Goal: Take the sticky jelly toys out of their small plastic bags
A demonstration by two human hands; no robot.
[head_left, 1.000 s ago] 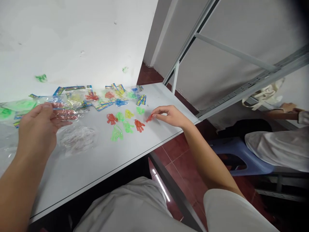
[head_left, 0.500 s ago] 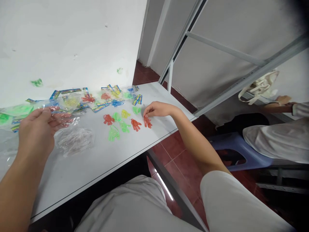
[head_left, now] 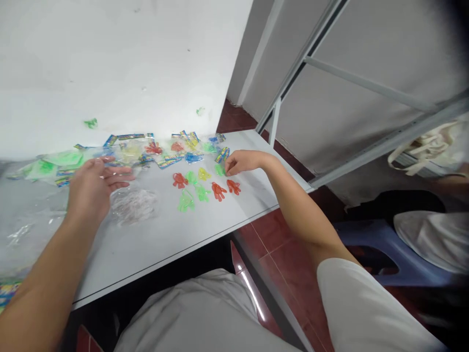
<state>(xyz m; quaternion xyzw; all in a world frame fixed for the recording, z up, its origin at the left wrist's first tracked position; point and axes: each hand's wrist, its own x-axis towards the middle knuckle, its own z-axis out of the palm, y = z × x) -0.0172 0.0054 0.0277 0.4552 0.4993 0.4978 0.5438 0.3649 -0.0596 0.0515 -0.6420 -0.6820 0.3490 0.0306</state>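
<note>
My left hand is over the left of the table, its thumb and fingers holding a thin clear plastic bag that is hard to see against them. Below it lies a pile of clear plastic bags. My right hand has its fingertips pinched at the right edge of a green sticky hand toy, which still lies on the table. Close by lie red sticky hand toys, several green ones and a yellow one.
Bagged toys with printed blue-and-yellow header cards line the back of the white table, against a white panel. A metal frame stands right. Beyond it are a blue plastic stool and another person's sleeve.
My right hand has left the red sticky hand toy at the right and moved to the green one behind it. My left hand has shifted slightly. The camera view has turned left.
</note>
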